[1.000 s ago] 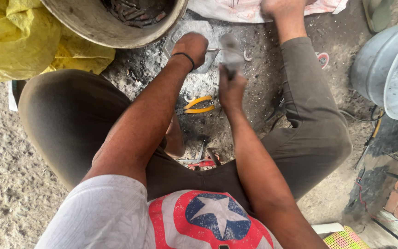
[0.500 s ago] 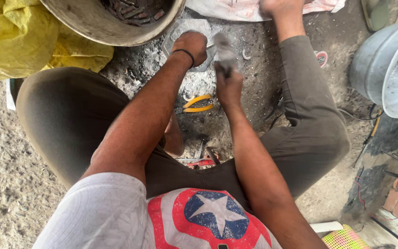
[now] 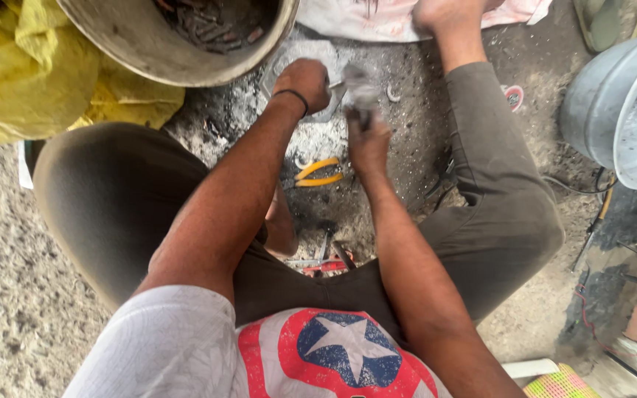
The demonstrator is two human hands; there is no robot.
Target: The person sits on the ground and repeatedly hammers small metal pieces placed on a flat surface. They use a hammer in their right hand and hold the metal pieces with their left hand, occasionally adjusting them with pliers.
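Ash-strewn dirt ground (image 3: 9, 295) outdoors, left hand (image 3: 305, 79) fisted on a small metal piece (image 3: 338, 85) over a flat grey stone (image 3: 311, 55), right hand (image 3: 366, 136) clenched round a blurred hammer (image 3: 360, 92), shaping seemingly underway; yellow-handled pliers (image 3: 317, 171) below, scrap-filled basin (image 3: 186, 29), crumpled yellow sack (image 3: 38, 88) at left, unlabelled.

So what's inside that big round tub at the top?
The tub holds a heap of small dark, rusty-looking metal pieces. Only part of the inside shows; the rest is cut off by the picture's top edge, and whatever lies under the heap is covered.
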